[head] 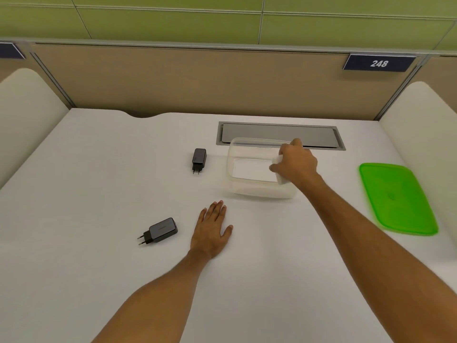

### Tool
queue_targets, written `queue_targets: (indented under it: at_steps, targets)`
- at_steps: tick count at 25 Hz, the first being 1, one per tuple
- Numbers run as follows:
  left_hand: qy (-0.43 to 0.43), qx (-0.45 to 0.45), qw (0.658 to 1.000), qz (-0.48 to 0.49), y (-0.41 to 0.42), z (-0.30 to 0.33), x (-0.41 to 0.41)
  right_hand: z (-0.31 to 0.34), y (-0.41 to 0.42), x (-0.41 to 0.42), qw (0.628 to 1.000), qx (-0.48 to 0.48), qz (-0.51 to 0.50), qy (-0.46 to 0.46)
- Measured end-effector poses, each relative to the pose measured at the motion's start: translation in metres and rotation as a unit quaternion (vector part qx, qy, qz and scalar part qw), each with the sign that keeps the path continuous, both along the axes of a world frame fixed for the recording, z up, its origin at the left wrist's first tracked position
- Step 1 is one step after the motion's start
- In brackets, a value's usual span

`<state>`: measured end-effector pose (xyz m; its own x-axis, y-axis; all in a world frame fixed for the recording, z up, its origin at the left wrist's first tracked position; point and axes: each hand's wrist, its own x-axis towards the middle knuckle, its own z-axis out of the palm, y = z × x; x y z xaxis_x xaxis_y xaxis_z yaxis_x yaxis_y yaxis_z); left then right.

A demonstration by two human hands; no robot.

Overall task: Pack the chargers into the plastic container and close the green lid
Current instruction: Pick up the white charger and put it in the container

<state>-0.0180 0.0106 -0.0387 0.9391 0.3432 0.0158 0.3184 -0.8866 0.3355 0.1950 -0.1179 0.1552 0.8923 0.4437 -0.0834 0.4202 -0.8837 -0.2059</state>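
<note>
A clear plastic container stands open on the white desk, right of centre. My right hand is over its right end, shut on a white charger held inside the container's rim. One black charger lies left of the container, prongs toward me. A second black charger lies nearer, at the left, prongs pointing left. My left hand rests flat on the desk between that charger and the container, fingers spread, holding nothing. The green lid lies flat at the right.
A grey cable hatch is set into the desk just behind the container. A beige partition with a "248" plate closes the back. Rounded white dividers stand at both sides of the desk.
</note>
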Motion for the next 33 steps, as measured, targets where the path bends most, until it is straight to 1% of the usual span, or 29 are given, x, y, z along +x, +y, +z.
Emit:
queue_targets:
  at_steps: [8,17,21,28,33]
  targets:
    - [0.004,-0.006,1.0,0.004,0.0,0.0,0.0,-0.035,0.04,0.039,0.998,-0.068,-0.006,0.019]
    - [-0.011,-0.002,1.0,0.007,0.001,-0.006,0.001,-0.075,0.035,0.052,0.987,-0.135,-0.018,0.082]
    - [-0.007,0.002,1.0,0.008,0.001,-0.006,0.001,-0.084,0.031,0.056,0.983,-0.14,-0.011,0.116]
    - [0.007,0.002,1.0,0.008,0.0,-0.004,0.002,-0.096,0.029,0.055,0.982,-0.15,0.017,0.115]
    - [0.012,0.011,1.0,0.008,-0.001,-0.002,0.001,-0.08,0.037,0.055,0.979,-0.157,0.008,0.128]
